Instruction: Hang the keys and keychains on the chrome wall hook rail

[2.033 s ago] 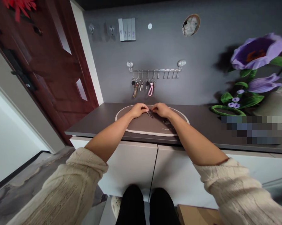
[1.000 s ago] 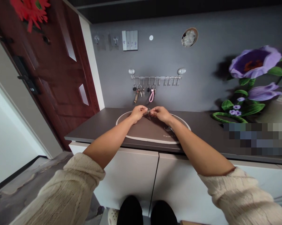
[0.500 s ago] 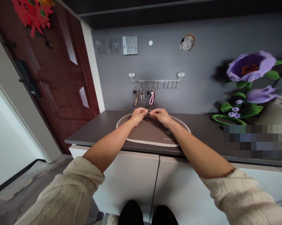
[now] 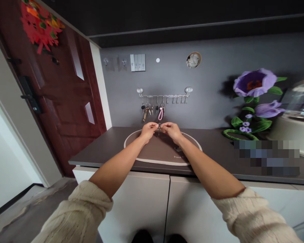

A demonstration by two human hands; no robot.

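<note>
Keyring is pinched by inward-turned left hand and right hand.

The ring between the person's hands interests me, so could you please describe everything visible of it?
The ring is small, thin, silvery and metal-looking. A slim piece hangs below it, too small to identify. The left hand and right hand pinch it from either side and partly hide it. In the picture it shows near the far edge of the mat.

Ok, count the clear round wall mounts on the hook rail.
2: left mount and right mount, one at each end of the hook rail. None looks hidden.
</note>
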